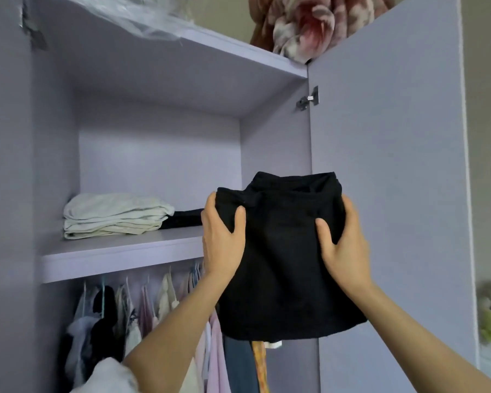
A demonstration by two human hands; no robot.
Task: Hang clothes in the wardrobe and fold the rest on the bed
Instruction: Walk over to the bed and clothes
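Head view: you hold the folded black garment point(284, 251) between both hands, left hand point(221, 242) and right hand point(343, 248) gripping its sides, thumbs in front. The shelf point(119, 251) lies up and left of it, nearer your left hand, beside the pale folded stack point(114, 215)

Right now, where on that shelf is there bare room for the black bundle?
Free: shelf front strip, and right of the pale folded stack above a flat dark garment. Crowded: hanging clothes below. Both hands hold the black bundle.
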